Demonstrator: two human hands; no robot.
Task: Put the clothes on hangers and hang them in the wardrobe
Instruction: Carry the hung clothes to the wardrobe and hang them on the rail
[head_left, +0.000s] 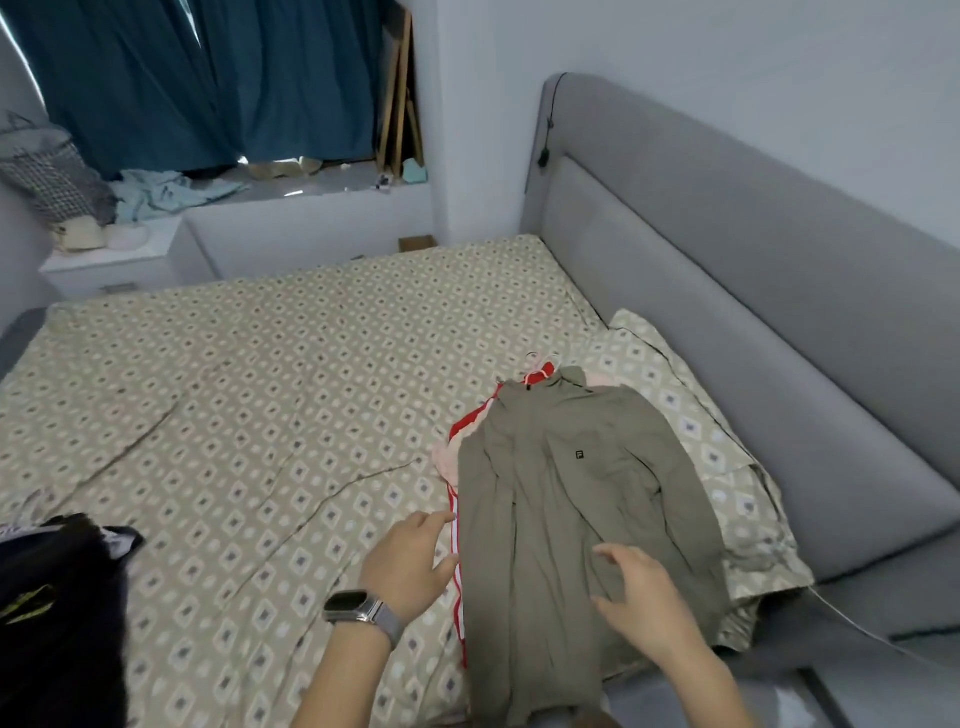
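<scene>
An olive-green zip jacket (561, 499) lies flat on the bed, on top of a red garment with white stripes (457, 566) and a pale pink one (447, 460). A white hanger hook (540, 357) pokes out above the collars. My left hand (413, 558), with a watch on the wrist, touches the left edge of the pile at the red striped trim, fingers relaxed. My right hand (644, 597) hovers over or rests on the jacket's lower part with fingers spread. A dark garment (57, 597) lies at the bed's left edge.
The bed (249, 395) has a patterned beige sheet and a pillow (691, 415) beside the grey padded headboard (727, 291). A white nightstand (114, 260), a window ledge with clutter and blue curtains (208, 78) stand behind. No wardrobe is in view.
</scene>
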